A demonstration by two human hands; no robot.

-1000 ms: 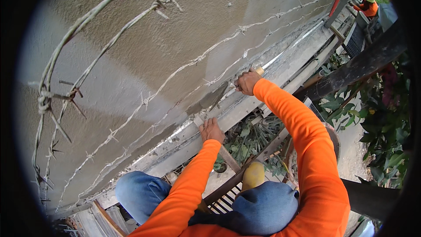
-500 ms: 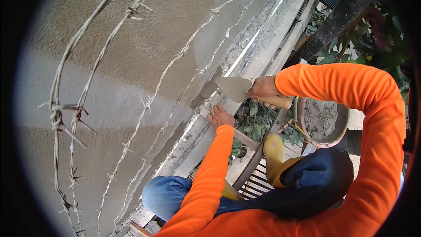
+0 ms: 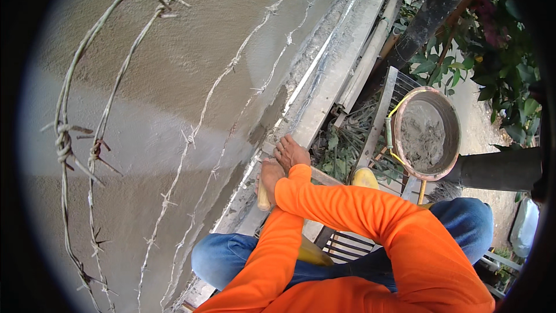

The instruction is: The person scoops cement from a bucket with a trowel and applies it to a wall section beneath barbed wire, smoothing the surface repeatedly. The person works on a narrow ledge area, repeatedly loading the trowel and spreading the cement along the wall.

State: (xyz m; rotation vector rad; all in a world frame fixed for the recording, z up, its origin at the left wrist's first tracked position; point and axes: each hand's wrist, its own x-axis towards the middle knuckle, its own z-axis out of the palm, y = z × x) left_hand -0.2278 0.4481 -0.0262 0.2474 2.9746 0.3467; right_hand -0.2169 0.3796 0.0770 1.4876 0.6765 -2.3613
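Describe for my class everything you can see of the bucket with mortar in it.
The bucket is round and open-topped, its brownish rim smeared with pale residue; its material is unclear. Rough, damp-looking grey mortar lies inside, below the rim. A thin yellow handle with a green grip curves along its left side. It sits right of the person, beside a dark pole. Neither the left hand nor the right hand touches it; its support is hidden.

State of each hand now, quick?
Left hand: resting at the ledge, fingers slightly bent; whether it grips anything cannot be told.
Right hand: closed, holding a wooden handle.
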